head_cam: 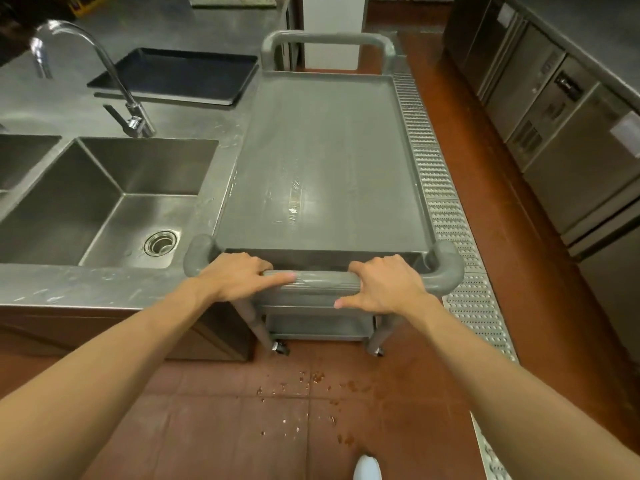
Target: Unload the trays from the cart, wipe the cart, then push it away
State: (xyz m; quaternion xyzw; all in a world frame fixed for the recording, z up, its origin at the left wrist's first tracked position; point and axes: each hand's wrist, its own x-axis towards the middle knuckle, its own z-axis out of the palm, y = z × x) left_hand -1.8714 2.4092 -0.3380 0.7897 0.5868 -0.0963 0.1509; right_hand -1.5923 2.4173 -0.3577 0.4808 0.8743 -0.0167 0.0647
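Hands on my feed: left hand (239,277) and right hand (384,285) both curl fingers over the cart (325,161) near handle (322,280) (cart beside sink (104,202)); trays (176,76) on counter.

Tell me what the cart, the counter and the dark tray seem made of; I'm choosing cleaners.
Cart: looks like matte grey moulded plastic, with rounded edges, a ribbed handle and dull scuffs.
Counter: probably brushed stainless steel, silvery with fine scratches and soft reflections; its sink looks the same.
Tray: dark, smooth, thin-rimmed; coated metal or plastic, I cannot tell which.
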